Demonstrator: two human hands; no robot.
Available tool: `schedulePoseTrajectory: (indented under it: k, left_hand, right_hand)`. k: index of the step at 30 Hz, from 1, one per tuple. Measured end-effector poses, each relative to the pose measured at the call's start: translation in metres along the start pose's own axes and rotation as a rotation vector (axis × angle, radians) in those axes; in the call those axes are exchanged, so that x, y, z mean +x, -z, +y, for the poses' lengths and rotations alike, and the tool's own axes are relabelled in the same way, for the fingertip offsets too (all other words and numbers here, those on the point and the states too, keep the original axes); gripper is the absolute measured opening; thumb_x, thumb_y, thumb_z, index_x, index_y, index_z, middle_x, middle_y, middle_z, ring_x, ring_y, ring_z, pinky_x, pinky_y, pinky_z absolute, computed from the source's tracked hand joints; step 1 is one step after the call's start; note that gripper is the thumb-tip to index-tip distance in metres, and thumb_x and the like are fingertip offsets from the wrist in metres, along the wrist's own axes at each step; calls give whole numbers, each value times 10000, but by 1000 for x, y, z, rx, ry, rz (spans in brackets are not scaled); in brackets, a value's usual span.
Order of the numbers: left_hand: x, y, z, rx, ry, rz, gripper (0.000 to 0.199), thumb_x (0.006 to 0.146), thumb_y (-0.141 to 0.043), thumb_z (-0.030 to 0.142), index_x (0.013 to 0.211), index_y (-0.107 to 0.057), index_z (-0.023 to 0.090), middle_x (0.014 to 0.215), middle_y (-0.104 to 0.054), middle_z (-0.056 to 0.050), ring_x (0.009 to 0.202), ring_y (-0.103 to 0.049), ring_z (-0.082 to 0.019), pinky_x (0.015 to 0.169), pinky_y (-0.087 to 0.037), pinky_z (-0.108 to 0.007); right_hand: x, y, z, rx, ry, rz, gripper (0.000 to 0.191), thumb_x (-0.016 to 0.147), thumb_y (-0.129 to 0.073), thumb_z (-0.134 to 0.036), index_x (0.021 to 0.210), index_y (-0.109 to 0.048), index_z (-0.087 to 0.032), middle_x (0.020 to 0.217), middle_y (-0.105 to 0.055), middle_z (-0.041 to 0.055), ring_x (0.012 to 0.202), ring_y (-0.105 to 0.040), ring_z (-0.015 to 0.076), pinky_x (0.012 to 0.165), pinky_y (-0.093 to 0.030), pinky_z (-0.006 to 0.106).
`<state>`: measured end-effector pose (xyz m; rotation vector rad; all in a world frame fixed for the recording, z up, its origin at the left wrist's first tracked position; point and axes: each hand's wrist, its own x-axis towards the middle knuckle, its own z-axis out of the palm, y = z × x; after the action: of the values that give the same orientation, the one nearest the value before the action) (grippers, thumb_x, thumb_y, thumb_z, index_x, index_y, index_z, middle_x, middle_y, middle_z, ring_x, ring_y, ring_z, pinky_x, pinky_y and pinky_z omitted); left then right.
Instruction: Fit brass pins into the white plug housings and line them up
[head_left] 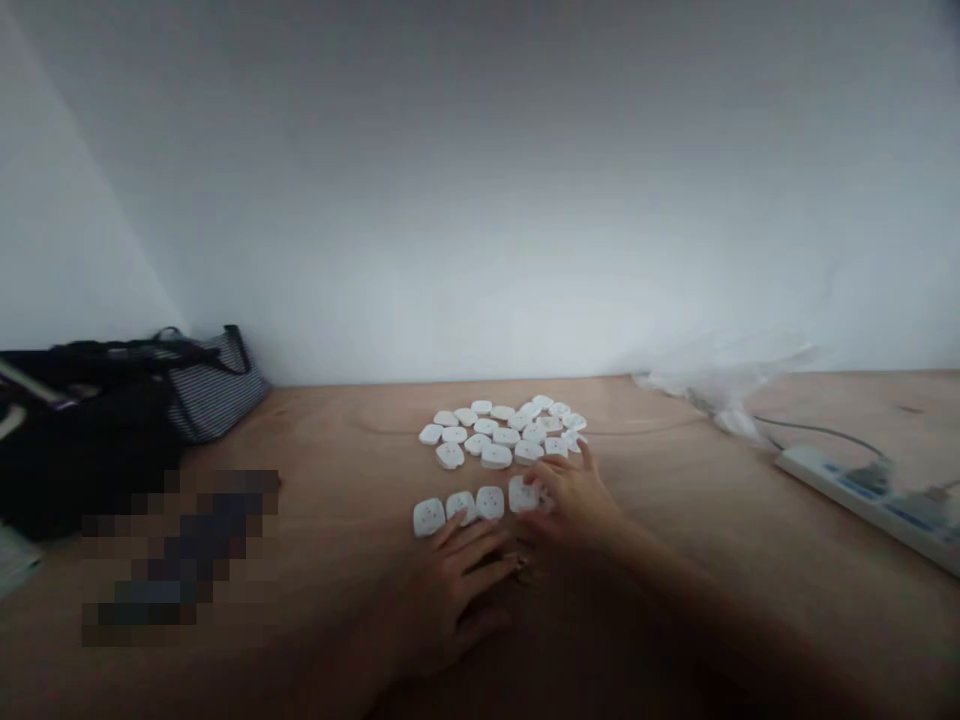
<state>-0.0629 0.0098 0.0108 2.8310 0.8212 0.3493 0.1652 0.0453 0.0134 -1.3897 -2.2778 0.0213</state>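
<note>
Right hand [571, 503] curves over a flat, rounded white plastic plug [523, 493] on the wooden counter [337, 445], but I cannot tell if it grips. Left hand [442, 605] lies open, near the plug row [490, 503].

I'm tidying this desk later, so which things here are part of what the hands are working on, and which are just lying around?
Part of the work:
- right hand, on the end piece of the row
- left hand
- row of white plastic socket pieces
- cluster of white plastic socket pieces

Lying about:
- black bag
- striped bag
- white power strip
- clear plastic bag
</note>
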Motion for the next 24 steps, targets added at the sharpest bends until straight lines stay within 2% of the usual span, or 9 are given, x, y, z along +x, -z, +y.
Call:
schedulePoseTrajectory:
  k: [3, 8, 11, 14, 18, 21, 23, 24]
  left_hand:
    - [-1, 0, 1, 43, 19, -7, 471, 879, -474, 454, 1324, -419, 312, 1374, -449, -57, 1301, -332, -293, 1082, -157, -560]
    - [-2, -4, -3, 108, 113, 24, 467, 896, -425, 471, 1337, -392, 320, 1434, -356, -69, 1335, -252, -316, 1052, -147, -621]
    - [0, -6, -5, 131, 172, 44, 509, 895, -410, 490, 1352, -381, 266, 1446, -324, -106, 1345, -214, -332, 1047, -113, -638]
    - [2, -6, -6, 112, 176, 29, 517, 902, -395, 490, 1359, -368, 250, 1427, -364, -95, 1348, -211, -323, 1058, -80, -633]
    - [4, -5, -4, 62, 160, -5, 533, 906, -384, 490, 1376, -331, 244, 1409, -400, -69, 1347, -232, -291, 1081, -78, -599]
    - [3, -4, -2, 22, 157, -40, 548, 913, -375, 479, 1395, -285, 235, 1442, -341, -66, 1352, -224, -278, 1087, -100, -580]
    - [3, -4, -2, 6, 143, -40, 555, 914, -381, 470, 1405, -255, 244, 1451, -322, -61, 1353, -223, -273, 1090, -105, -569]
    - [4, -5, -2, 5, 133, -30, 560, 911, -390, 467, 1407, -249, 248, 1452, -319, -62, 1351, -227, -273, 1090, -109, -567]
  right_hand:
    - [4, -6, -2, -70, -1, -86, 403, 718, -630, -407, 1056, -541, -208, 988, -665, 83, 1065, -527, 282, 1015, 81, 589]
    - [-4, 1, 8, -61, -41, -120, 640, 713, -630, -451, 1273, -423, -220, 1181, -593, 127, 1156, -468, 303, 1002, 139, 598]
    - [-12, 4, 19, -9, -57, -135, 597, 702, -648, -405, 1246, -461, -247, 1211, -582, 105, 1184, -446, 313, 987, 159, 617]
    - [-17, 4, 24, 52, -74, -93, 492, 705, -644, -316, 1177, -519, -258, 1183, -603, 80, 1176, -463, 300, 997, 138, 622]
    - [-23, 7, 24, 146, -27, 35, 446, 697, -637, -288, 1132, -545, -243, 1138, -620, 70, 1128, -506, 281, 1046, 21, 598]
    - [-31, 15, 20, 273, 89, 88, 472, 697, -610, -205, 1162, -529, -226, 1144, -597, 82, 1092, -524, 257, 1036, -247, 504]
    - [-38, 20, 16, 358, 153, 62, 539, 689, -580, -138, 1215, -498, -221, 1145, -571, 90, 1048, -537, 235, 931, -410, 399]
    - [-42, 22, 14, 377, 164, 35, 579, 680, -574, -118, 1243, -479, -219, 1132, -559, 94, 1016, -544, 227, 885, -444, 369]
